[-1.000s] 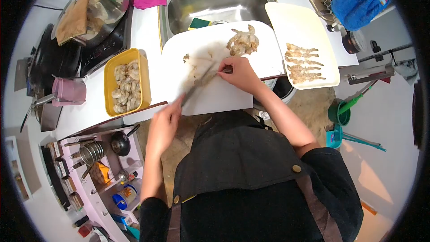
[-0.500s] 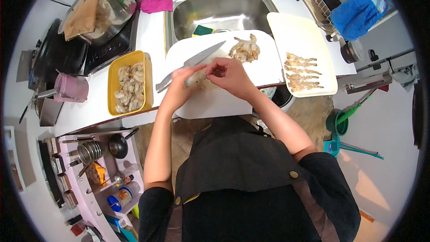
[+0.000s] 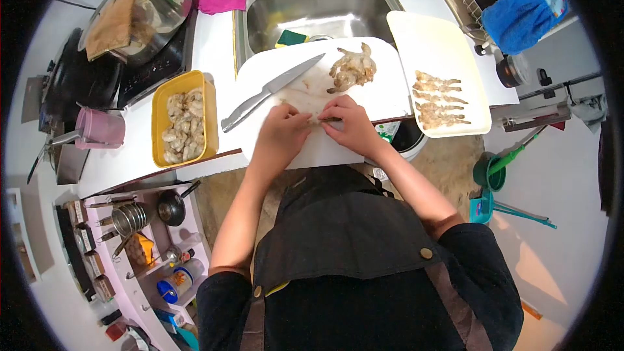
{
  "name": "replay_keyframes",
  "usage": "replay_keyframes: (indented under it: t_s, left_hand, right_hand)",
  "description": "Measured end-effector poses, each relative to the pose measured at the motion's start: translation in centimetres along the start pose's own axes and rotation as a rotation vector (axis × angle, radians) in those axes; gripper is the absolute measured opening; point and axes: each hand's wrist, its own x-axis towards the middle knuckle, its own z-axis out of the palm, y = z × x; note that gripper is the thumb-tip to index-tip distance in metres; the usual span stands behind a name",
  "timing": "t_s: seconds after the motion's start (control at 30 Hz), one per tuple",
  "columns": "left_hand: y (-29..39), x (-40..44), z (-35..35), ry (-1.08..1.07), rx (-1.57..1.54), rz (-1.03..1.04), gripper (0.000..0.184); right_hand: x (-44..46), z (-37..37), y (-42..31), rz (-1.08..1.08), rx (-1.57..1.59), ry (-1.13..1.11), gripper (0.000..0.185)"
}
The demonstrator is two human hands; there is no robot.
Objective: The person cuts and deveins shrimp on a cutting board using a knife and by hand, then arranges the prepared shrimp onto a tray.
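My left hand (image 3: 284, 131) and my right hand (image 3: 350, 125) meet above the near part of the white cutting board (image 3: 387, 91). Their fingers are pinched on a small brownish shrimp (image 3: 320, 121), mostly hidden by the fingertips. Left of centre on the board lies a knife (image 3: 276, 90), its blade angled away to the right. A small heap of shrimp (image 3: 354, 68) sits at the board's far right. On a cream tray (image 3: 435, 39) to the right, several stretched-out shrimp (image 3: 440, 99) lie in a row. A yellow container (image 3: 211, 117) at left holds several greyish shrimp (image 3: 183, 127).
Behind the board is a steel sink (image 3: 312, 16) with a sponge (image 3: 291, 38). A large pot (image 3: 153, 13) stands on the black cooktop (image 3: 156, 71) at far left, near a pink cup (image 3: 101, 129). A blue towel (image 3: 523, 18) hangs at right.
Both hands have come down and nearer to me, away from the knife, and their fingertips have come together on the shrimp. The knife now shows fully. The view has shifted slightly.
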Motion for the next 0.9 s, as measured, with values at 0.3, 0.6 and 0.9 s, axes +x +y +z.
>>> replay_keyframes:
  t_s: [0.3,0.6,0.9]
  left_hand:
    - [-0.1,1.4,1.4,-0.143,0.036,-0.078,0.011]
    - [-0.2,1.7,1.7,-0.144,0.040,-0.042,0.009]
    - [-0.8,1.6,0.9,-0.186,0.020,-0.062,0.014]
  right_hand:
    - [0.3,1.2,0.1,0.041,0.005,0.036,0.010]
    - [0.6,2.6,-0.6,0.086,-0.082,0.072,0.010]
    - [0.9,1.9,-1.2,0.120,-0.081,-0.019,0.010]
